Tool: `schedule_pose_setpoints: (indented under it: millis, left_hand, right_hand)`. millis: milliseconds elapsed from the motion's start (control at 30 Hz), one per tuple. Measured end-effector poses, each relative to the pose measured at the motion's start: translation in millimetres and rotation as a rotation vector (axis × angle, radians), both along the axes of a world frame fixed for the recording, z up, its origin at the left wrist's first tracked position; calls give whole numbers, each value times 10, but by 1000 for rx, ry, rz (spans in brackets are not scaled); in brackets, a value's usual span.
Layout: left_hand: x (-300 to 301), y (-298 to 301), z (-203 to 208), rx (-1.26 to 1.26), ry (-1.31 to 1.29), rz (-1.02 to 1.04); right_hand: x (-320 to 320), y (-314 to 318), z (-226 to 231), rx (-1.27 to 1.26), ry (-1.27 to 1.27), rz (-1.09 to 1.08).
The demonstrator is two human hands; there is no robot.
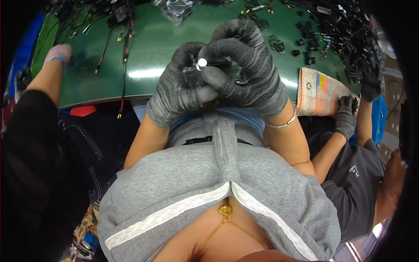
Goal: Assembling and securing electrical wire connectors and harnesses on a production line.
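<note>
Both my hands wear grey knitted gloves and meet in front of my waist at the table's near edge. My left hand (176,89) has its fingers closed around a small black part (190,77), perhaps plastic, partly hidden by the glove. Thumb and bent fingers of my right hand (251,65) pinch at the same spot, beside a bright white round end (202,63). Whether that white end belongs to the black part I cannot tell. A thin dark loop (238,81) shows by the right palm.
On the green table (148,48) lie black cables with red and gold ends (125,52), a clear plastic bag (176,9), small black rings (276,43) and a large cable heap (345,30). Co-workers' arms reach in at left and right, one gloved hand (346,117) by an orange patterned cloth (321,92).
</note>
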State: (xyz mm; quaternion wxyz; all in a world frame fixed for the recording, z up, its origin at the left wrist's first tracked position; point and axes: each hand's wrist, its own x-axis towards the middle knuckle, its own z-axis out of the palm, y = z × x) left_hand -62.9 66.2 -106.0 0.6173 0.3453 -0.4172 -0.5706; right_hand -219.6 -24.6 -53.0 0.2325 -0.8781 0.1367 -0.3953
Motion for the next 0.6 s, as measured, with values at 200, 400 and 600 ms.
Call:
schedule_pose_setpoints:
  millis: [200, 400, 600]
  left_hand:
    - [76, -224, -198, -93, 251, -9]
    - [26, -288, -216, -39, 402, 107]
    - [-25, -310, -152, -24, 307, 188]
  right_hand:
    - [-517, -336, 279, 449, -796, -24]
    - [-626, -767, 155, 476, -840, -128]
    - [-644, -947, -51, 500, -709, -322]
